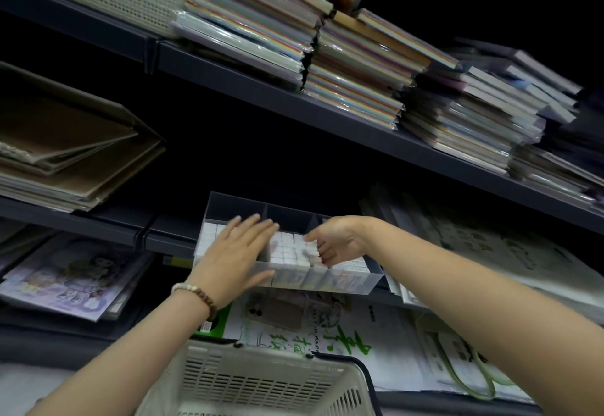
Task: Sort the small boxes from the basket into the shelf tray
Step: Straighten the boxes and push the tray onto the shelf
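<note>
A translucent grey shelf tray (372, 280) sits at the front edge of the middle shelf (98, 219), split by upright dividers into narrow compartments that run from near to far. Its near portion is packed with small boxes (291, 250): tiny white blocks, all alike, standing in tight rows so that their square tops form a grid, with coloured faces showing faintly through the frosted front wall. The far ends of the compartments look dark and unfilled. The left hand (237, 257) lies flat over the left part of the tray, fingers spread and extended, its grip open and holding nothing, the palm covering the boxes beneath it; a bracelet (196, 294) of pale and brown beads circles that wrist. The right hand (336, 242) reaches in from the right, palm turned leftward and fingers curled down among the boxes in the middle-right compartments; its fingertips touch the white tops, but whether the grip is pinching one box cannot be told through the blur. Below the hands, near the viewer, a cream slotted basket (261, 379) with a dark handle sits low in view, its contents hidden. Behind it lie flat printed paper packs (346, 343) with green characters. The upper shelf carries stacks of wrapped coloured paper (353, 66), and brown card sheets (65, 147) rest far left.
</note>
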